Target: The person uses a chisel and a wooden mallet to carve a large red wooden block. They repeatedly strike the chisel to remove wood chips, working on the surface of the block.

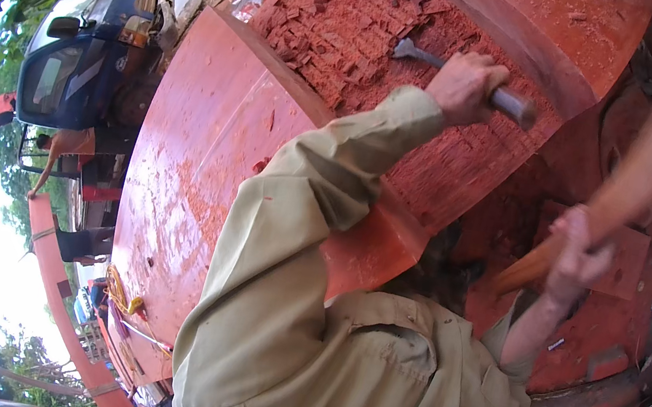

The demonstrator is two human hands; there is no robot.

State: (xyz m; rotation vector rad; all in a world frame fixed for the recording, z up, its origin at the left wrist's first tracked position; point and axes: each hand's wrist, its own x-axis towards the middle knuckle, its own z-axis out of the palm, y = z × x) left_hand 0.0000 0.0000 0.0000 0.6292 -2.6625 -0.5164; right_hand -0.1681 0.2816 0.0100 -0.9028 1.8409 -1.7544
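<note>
My left hand point(468, 88) is closed round a chisel point(514, 107). Its metal blade point(408, 49) points left over a rough, hacked recess point(345, 28) in a large reddish wooden piece point(210, 126). Loose chips and splinters cover the recess. Lower right, my right hand point(577, 260) grips a wooden club-like mallet point(617, 194). The mallet slants up to the right, and its thick upper end is smeared by motion. It is apart from the chisel's butt end.
Smooth raised wooden walls point(539, 45) border the recess. Yellow rope point(120, 290) lies at the wood's left edge. Beyond stand a dark blue truck point(66, 69), a person in an orange top point(73, 142) and a long reddish beam point(60, 294). A wood offcut point(606, 363) lies lower right.
</note>
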